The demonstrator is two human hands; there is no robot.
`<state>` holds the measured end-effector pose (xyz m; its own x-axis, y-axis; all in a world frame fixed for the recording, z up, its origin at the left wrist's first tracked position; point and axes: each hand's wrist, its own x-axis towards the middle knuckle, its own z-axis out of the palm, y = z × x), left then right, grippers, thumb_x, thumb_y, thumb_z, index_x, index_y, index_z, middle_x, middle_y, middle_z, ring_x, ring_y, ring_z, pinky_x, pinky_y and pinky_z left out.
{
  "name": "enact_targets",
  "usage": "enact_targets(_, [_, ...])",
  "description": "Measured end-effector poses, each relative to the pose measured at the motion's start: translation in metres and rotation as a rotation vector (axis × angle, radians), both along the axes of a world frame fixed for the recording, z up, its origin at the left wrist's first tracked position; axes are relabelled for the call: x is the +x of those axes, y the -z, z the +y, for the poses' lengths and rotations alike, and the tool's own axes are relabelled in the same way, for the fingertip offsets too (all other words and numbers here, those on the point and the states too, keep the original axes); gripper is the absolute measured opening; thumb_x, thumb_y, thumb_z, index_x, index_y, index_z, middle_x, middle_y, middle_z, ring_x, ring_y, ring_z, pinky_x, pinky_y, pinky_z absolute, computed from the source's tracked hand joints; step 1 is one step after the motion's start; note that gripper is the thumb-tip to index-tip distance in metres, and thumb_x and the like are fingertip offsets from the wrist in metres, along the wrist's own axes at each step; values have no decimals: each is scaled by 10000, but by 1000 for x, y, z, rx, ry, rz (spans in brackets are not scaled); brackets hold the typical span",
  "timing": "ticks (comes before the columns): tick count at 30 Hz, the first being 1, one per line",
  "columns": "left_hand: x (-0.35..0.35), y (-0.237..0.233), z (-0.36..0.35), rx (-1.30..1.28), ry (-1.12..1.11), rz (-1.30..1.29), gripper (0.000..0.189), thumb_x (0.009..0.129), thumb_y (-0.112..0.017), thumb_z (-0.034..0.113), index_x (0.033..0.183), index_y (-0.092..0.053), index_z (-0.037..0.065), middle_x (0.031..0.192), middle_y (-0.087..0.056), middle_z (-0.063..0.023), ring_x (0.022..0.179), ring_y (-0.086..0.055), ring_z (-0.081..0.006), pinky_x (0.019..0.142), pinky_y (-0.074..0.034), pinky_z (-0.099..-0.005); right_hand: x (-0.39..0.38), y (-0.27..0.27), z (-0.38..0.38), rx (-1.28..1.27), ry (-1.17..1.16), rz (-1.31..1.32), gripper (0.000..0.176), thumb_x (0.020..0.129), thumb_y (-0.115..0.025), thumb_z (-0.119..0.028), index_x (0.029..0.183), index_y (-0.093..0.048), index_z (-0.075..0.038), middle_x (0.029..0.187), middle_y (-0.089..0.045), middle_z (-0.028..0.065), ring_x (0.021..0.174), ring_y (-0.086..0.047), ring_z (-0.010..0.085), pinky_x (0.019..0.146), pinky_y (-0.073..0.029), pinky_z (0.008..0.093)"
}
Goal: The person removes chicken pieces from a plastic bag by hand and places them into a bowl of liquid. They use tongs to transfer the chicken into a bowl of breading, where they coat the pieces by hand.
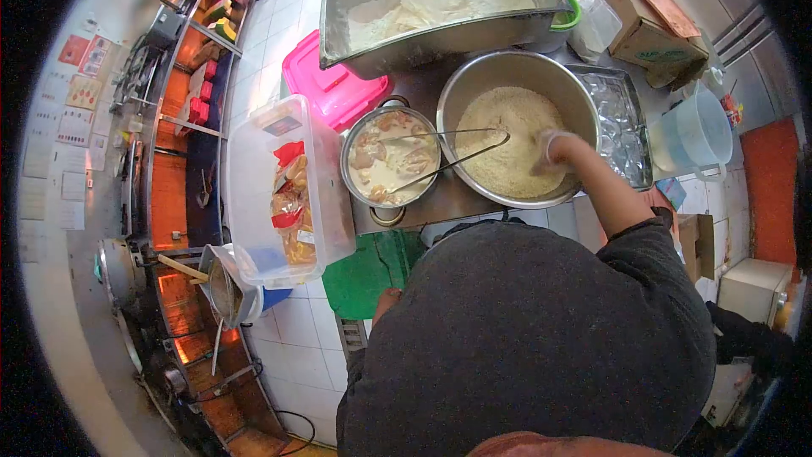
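My right hand (554, 151) reaches into a large steel bowl (452, 101) of pale flour or breading (507, 131). It looks gloved, and its fingers are smeared by motion at the flour's surface. Left of the bowl stands a two-handled steel pot (387, 218) with pieces of raw meat (397, 124) in a creamy liquid. A pair of metal tongs (461, 161) lies across both rims, its bend over the flour and its tips in the pot. Low at my side is my left hand (388, 300), mostly hidden by my body, near a green plastic piece (364, 272).
A long metal tub (431, 41) of flour stands behind the bowl, with a pink lid (317, 76) beside it. Left is a clear bin (245, 195) holding bagged food (290, 203). At right are a metal tray (622, 123), a plastic jug (694, 131) and a cardboard box (643, 21).
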<state>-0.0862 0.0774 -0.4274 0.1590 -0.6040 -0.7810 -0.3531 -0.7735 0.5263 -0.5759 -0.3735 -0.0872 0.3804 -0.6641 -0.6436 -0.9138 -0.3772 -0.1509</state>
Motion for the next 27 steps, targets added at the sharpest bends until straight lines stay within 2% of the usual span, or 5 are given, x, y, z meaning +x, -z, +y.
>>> enact_targets(6, [-3,-19,-10,51,87,-168,412,928,-623,365,1187,-613,43,1054,-695,-163,934,-674,-309,785,-526,-432,-8,30,-9,267,596,-621,591,769,-764,-259,1259,-573,11,1035,-684,223,966,-655,371,832,-526,439])
enact_targets(16, [2,-5,-15,-35,275,-255,404,929,-606,387,1196,-627,85,1062,-700,-159,950,-679,-301,791,-527,-440,84,99,10,-738,24,-258,589,936,-531,-379,1470,-411,-160,1533,-348,216,1411,-357,351,1155,-292,385])
enact_targets(21, [-15,-51,-36,49,-36,-205,416,946,-588,403,1187,-621,65,1022,-699,-176,916,-680,-298,765,-520,-439,69,58,-31,-294,-168,4,678,803,-693,-193,1439,-466,-254,1498,-432,101,1369,-423,293,1108,-363,354])
enact_targets(24, [-38,-99,-44,121,-34,-205,432,948,-584,419,1174,-621,53,999,-693,-190,909,-675,-301,762,-516,-439,54,107,-59,155,305,-356,617,813,-666,-122,1403,-516,-220,1463,-469,117,1303,-490,282,1034,-430,339])
enact_targets(27, [-19,-22,-8,68,65,-234,424,947,-575,410,1159,-625,46,990,-688,-195,923,-668,-315,769,-512,-444,58,72,-38,560,742,-632,531,839,-642,-132,1362,-557,-169,1392,-531,140,1238,-539,299,982,-465,355])
